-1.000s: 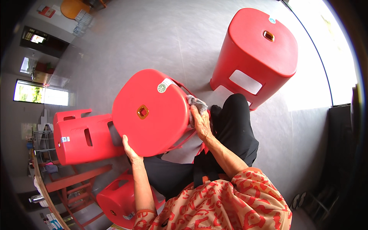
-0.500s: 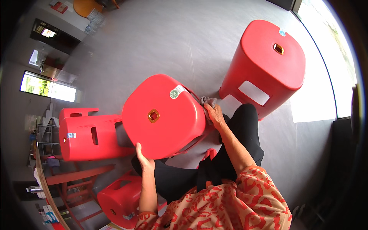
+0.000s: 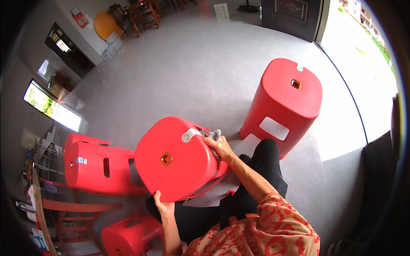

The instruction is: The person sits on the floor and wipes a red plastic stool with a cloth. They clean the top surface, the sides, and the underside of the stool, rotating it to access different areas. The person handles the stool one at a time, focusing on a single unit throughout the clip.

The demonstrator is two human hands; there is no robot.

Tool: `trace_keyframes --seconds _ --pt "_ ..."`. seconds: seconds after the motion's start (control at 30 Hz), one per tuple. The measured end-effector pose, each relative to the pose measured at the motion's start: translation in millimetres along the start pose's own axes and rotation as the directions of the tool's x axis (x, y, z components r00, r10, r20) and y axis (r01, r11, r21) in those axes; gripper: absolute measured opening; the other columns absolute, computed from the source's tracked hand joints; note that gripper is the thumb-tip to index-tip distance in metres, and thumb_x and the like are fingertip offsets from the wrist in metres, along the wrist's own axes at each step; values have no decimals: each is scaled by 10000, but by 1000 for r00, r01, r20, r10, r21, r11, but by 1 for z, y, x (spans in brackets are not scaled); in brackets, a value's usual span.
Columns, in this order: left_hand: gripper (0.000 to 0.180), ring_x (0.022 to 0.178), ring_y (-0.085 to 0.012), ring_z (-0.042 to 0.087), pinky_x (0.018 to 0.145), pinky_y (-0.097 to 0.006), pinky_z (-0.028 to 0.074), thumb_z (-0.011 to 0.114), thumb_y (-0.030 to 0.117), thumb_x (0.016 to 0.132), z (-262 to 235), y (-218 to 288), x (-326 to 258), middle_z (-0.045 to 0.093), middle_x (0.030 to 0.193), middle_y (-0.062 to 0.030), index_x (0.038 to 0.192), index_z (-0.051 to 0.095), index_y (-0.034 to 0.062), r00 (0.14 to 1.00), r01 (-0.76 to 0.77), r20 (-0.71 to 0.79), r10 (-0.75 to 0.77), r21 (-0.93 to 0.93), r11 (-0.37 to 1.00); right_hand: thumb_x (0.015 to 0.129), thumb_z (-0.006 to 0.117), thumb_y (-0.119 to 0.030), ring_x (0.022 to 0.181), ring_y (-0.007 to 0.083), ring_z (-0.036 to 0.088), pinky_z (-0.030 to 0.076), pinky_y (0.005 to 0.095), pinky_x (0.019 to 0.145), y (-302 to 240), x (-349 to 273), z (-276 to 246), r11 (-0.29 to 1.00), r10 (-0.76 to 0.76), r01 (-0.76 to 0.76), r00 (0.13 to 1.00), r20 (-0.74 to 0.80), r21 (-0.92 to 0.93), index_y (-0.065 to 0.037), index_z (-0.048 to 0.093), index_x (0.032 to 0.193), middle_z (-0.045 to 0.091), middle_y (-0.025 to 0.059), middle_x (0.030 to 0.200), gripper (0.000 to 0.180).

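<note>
A red plastic stool (image 3: 171, 155) with a gold-rimmed square hole in its seat stands tilted in front of me, between my knees. My left hand (image 3: 165, 208) grips its near edge, thumb on the seat and the other fingers hidden below. My right hand (image 3: 220, 148) is closed on a crumpled grey cloth (image 3: 212, 136) and presses it to the stool's right side, just under the seat rim. Close to the cloth, a whitish round-ended sticker (image 3: 190, 135) lies on the seat edge.
Another tall red stool (image 3: 290, 89) stands upright to the right. At left a red stool (image 3: 98, 168) lies on its side, and a smaller red stool (image 3: 132, 234) is near my left forearm. A wooden chair (image 3: 79, 207) stands behind these. Far off is a dark door (image 3: 292, 17).
The view has tilted up, so everything sits lower and more of the far room shows. My right hand with the cloth has moved along the stool's side, closer to the sticker.
</note>
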State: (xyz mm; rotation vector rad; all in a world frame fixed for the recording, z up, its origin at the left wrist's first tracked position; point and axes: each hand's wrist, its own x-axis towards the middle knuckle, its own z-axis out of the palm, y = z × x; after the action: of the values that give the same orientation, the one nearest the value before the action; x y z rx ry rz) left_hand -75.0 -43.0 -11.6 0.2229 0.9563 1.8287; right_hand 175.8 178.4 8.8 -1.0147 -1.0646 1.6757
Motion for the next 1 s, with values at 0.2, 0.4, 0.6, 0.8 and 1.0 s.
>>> trace_keyframes --seconds 0.2,0.4,0.6,0.8,1.0 --pt "581 1196 -260 527 1007 -480 431 661 341 823 -20 29 -15 556 1309 -49 1325 498 97 989 -113 79 124 -138 984 799 722 -415 819 159 622 488 339 769 -49 -42 54 983 -126 138 987 102 -122 -45 674 1018 684 70 915 432" --pt "589 1213 -292 513 1019 -490 427 649 346 823 -11 68 5 543 1331 -73 1328 494 86 945 -103 274 180 -272 957 762 709 -368 833 339 655 507 424 756 -115 -92 106 825 -437 435 896 79 -361 -58 667 1019 677 159 903 405" --pt "494 987 -262 642 807 -402 561 577 319 889 1 115 47 610 1198 -160 1268 521 8 837 -526 322 442 256 811 734 736 -327 788 311 597 450 428 717 -166 -132 145 592 -729 673 682 62 -444 -105 694 968 657 106 848 325" --pt "395 934 -228 656 738 -374 577 488 267 956 101 129 49 628 1132 -169 1216 534 -27 695 -689 503 514 265 674 701 763 -279 792 275 576 413 404 721 -190 -162 141 450 -857 690 513 -56 -567 -88 657 990 640 75 851 362" --pt "561 1011 -248 626 784 -381 561 554 397 877 164 116 87 605 1168 -132 1267 491 -2 739 -10 668 80 -109 994 749 725 -89 791 243 603 480 342 729 -213 -194 104 464 -877 659 436 -203 -591 19 617 1019 629 122 870 310"
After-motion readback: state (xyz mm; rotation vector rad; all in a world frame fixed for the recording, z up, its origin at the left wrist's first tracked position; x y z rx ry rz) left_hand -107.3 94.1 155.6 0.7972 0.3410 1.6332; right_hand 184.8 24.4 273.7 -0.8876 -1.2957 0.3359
